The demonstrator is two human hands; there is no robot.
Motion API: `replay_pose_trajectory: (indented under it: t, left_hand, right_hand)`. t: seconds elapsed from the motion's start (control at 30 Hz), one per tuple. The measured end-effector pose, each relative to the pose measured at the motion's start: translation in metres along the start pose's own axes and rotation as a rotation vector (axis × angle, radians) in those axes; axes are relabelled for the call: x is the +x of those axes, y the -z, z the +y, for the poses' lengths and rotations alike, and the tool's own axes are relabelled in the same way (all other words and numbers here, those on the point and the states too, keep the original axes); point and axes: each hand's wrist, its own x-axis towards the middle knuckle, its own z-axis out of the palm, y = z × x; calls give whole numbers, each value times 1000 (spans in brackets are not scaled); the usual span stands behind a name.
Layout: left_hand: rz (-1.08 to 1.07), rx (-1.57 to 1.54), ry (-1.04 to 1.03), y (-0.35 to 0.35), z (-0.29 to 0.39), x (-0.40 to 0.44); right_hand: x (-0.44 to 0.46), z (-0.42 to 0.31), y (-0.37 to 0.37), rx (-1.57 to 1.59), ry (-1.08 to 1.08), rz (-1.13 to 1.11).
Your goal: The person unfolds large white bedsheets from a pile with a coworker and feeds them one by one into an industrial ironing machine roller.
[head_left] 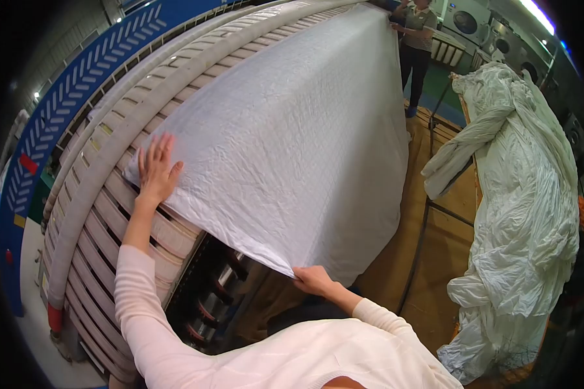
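Note:
A large white sheet [272, 123] lies over the slatted feed belts [110, 227] of a big ironing machine and hangs down over its front edge. My left hand [157, 168] rests on the sheet's near corner on the belts, fingers spread and slightly blurred. With my right hand [313, 281] I grip the sheet's near side edge, lower down and closer to my body. That edge runs taut between my two hands. At the far end another person [416, 39] stands beside the sheet, one hand near its edge.
To the right, a heap of crumpled white sheets [519, 214] lies on a cart with a dark metal frame [427, 201]. A blue machine side panel [65, 110] stands at the left. Rollers [224, 282] show below the belts. Washing machines [464, 23] line the back.

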Motion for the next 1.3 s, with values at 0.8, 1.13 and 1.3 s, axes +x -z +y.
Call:
replay_pose_trajectory:
  t: [0.8, 1.13, 1.3]
  left_hand:
    - [425, -552, 167, 76, 119, -84]
    - [321, -1454, 1037, -49, 255, -176]
    - [-16, -1521, 1156, -68, 253, -162]
  right_hand:
    - [-238, 119, -27, 265, -993, 39]
    - [-202, 93, -27, 440, -862, 33]
    - [-192, 92, -12, 353, -891, 4]
